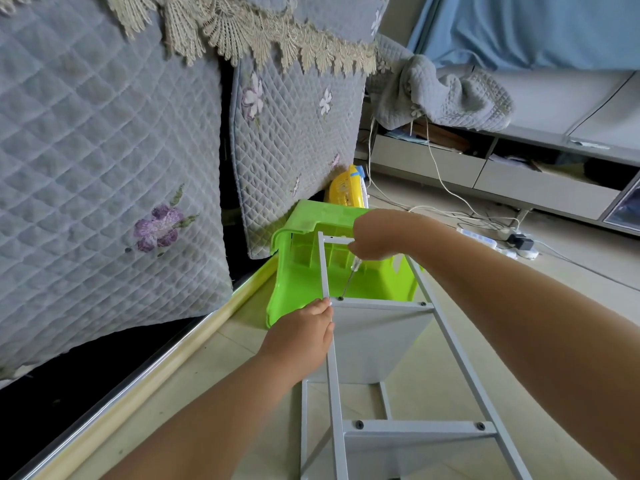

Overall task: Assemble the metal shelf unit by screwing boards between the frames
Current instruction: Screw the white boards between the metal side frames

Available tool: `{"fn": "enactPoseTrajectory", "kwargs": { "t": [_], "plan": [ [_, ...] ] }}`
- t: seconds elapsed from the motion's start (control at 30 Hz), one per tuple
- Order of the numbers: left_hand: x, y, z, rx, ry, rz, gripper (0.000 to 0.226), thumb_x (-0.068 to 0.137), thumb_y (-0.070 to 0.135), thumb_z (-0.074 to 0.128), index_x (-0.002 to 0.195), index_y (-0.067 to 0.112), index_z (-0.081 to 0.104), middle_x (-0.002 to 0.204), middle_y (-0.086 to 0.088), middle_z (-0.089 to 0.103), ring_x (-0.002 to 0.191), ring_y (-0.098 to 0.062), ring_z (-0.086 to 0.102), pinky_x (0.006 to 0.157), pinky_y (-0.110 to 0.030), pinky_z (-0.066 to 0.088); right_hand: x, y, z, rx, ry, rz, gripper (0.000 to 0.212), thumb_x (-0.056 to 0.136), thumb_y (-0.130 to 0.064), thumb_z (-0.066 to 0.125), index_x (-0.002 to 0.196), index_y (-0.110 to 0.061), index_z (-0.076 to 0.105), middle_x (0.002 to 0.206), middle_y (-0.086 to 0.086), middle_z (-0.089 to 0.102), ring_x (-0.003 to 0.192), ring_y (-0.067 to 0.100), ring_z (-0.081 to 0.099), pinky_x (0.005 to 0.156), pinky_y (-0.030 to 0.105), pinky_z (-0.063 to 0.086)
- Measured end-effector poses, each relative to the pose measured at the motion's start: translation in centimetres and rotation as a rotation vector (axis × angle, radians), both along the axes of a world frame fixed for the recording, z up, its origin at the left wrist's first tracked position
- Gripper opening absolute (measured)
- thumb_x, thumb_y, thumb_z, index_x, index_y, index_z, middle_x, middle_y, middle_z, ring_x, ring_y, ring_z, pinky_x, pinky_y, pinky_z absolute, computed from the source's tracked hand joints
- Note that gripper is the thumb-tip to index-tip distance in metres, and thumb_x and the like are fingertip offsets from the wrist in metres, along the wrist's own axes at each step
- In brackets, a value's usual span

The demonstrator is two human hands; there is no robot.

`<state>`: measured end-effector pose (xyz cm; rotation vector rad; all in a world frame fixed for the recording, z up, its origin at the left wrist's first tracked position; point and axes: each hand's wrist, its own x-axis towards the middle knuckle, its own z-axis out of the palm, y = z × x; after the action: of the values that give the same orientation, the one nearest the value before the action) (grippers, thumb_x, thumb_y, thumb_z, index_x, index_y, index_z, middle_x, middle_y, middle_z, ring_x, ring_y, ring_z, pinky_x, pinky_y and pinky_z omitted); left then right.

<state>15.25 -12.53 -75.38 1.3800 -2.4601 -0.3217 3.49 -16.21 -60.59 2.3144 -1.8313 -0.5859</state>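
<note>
A grey metal shelf frame (460, 358) lies on the floor in front of me, with two grey boards fixed between its rails. My left hand (301, 336) grips the left rail (325, 271) beside the upper board (374, 341). My right hand (375, 239) holds a screwdriver (350, 277) by its clear handle. The tip of the screwdriver sits on a black screw (340, 298) at the board's left corner. Another black screw (423, 304) sits at its right corner. The lower board (415, 429) shows two black screws too.
A green plastic stool (308, 271) lies on its side under the frame's far end. A quilted sofa (104, 150) stands close on the left. A yellow object (346, 188), white cables and a power strip (485, 237) lie on the tiled floor beyond.
</note>
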Motion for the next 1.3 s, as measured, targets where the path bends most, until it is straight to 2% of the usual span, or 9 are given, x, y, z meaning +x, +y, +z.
{"fn": "enactPoseTrajectory", "kwargs": {
  "t": [0.1, 0.27, 0.5, 0.6, 0.77, 0.93, 1.03, 1.13, 1.3],
  "plan": [
    [0.1, 0.1, -0.1, -0.001, 0.025, 0.001, 0.044, 0.102, 0.023, 0.024, 0.146, 0.016, 0.028, 0.155, 0.008, 0.018, 0.14, 0.0, 0.016, 0.104, -0.01, 0.015, -0.1, -0.5, -0.6, 0.005, -0.07, -0.123, 0.035, 0.095, -0.012, 0.035, 0.062, -0.005, 0.044, 0.062, 0.002, 0.037, 0.06, 0.018, 0.042, 0.056, 0.025, 0.037],
    [0.1, 0.1, -0.1, 0.007, 0.036, 0.007, 0.044, 0.102, 0.024, 0.024, 0.146, 0.016, 0.028, 0.155, 0.009, 0.018, 0.14, 0.0, 0.017, 0.104, -0.01, 0.016, -1.3, 0.2, -0.8, 0.095, -0.231, -0.042, 0.012, 0.098, -0.019, 0.036, 0.102, -0.008, 0.04, 0.076, 0.002, 0.044, 0.078, 0.022, 0.044, 0.061, 0.028, 0.036],
    [0.1, 0.3, 0.0, 0.014, 0.034, 0.01, 0.045, 0.102, 0.024, 0.024, 0.146, 0.016, 0.027, 0.155, 0.009, 0.016, 0.14, 0.0, 0.017, 0.104, -0.011, 0.017, -1.5, 1.2, -0.6, -0.07, -0.065, 0.185, 0.027, 0.099, -0.022, 0.038, 0.111, -0.004, 0.054, 0.104, 0.013, 0.059, 0.097, 0.027, 0.056, 0.075, 0.03, 0.04],
    [0.1, 0.2, -0.1, 0.021, 0.041, 0.016, 0.044, 0.102, 0.025, 0.024, 0.145, 0.016, 0.029, 0.155, 0.009, 0.017, 0.139, -0.001, 0.021, 0.104, -0.013, 0.021, -1.4, 0.3, -0.6, -0.066, 0.028, 0.067, 0.037, 0.101, -0.025, 0.031, 0.108, 0.0, 0.057, 0.092, 0.012, 0.054, 0.088, 0.026, 0.05, 0.082, 0.031, 0.043],
    [0.0, 0.0, 0.0, 0.009, 0.035, 0.024, 0.044, 0.102, 0.026, 0.025, 0.145, 0.017, 0.03, 0.155, 0.01, 0.017, 0.138, -0.002, 0.025, 0.104, -0.015, 0.023, -2.7, 0.8, -1.2, 0.001, -0.075, -0.133, 0.037, 0.101, -0.021, 0.028, 0.117, 0.001, 0.053, 0.118, 0.016, 0.056, 0.107, 0.029, 0.053, 0.087, 0.031, 0.042],
    [0.1, 0.1, 0.0, 0.02, 0.034, 0.014, 0.044, 0.102, 0.026, 0.024, 0.145, 0.017, 0.028, 0.155, 0.009, 0.016, 0.139, -0.002, 0.022, 0.104, -0.014, 0.022, -2.4, 1.5, -1.5, 0.066, -0.188, 0.02, 0.022, 0.095, -0.008, 0.04, 0.115, 0.001, 0.043, 0.081, 0.003, 0.044, 0.074, 0.019, 0.045, 0.067, 0.029, 0.035],
    [0.1, 0.0, -0.1, 0.026, 0.028, 0.013, 0.045, 0.102, 0.026, 0.023, 0.146, 0.017, 0.028, 0.155, 0.009, 0.016, 0.139, -0.002, 0.021, 0.105, -0.014, 0.022, -1.8, 1.5, -1.3, -0.041, -0.204, 0.105, 0.02, 0.097, -0.012, 0.041, 0.113, -0.004, 0.05, 0.103, 0.01, 0.058, 0.095, 0.024, 0.055, 0.072, 0.029, 0.039],
    [0.1, 0.0, -0.1, 0.028, 0.015, 0.016, 0.045, 0.102, 0.026, 0.024, 0.146, 0.017, 0.028, 0.155, 0.009, 0.016, 0.139, -0.001, 0.021, 0.105, -0.014, 0.022, -0.6, 1.3, -1.2, -0.123, -0.155, 0.159, 0.03, 0.1, -0.023, 0.035, 0.11, -0.003, 0.055, 0.097, 0.011, 0.059, 0.095, 0.029, 0.057, 0.07, 0.029, 0.037],
    [0.1, 0.3, 0.3, 0.013, -0.011, 0.017, 0.044, 0.102, 0.025, 0.023, 0.146, 0.017, 0.028, 0.155, 0.009, 0.017, 0.139, -0.001, 0.021, 0.103, -0.012, 0.02, 0.1, -0.4, -1.6, -0.177, -0.125, -0.175, 0.016, 0.09, -0.006, 0.041, 0.09, -0.004, 0.057, 0.086, 0.005, 0.045, 0.093, 0.028, 0.055, 0.072, 0.033, 0.042]
  ]
}}
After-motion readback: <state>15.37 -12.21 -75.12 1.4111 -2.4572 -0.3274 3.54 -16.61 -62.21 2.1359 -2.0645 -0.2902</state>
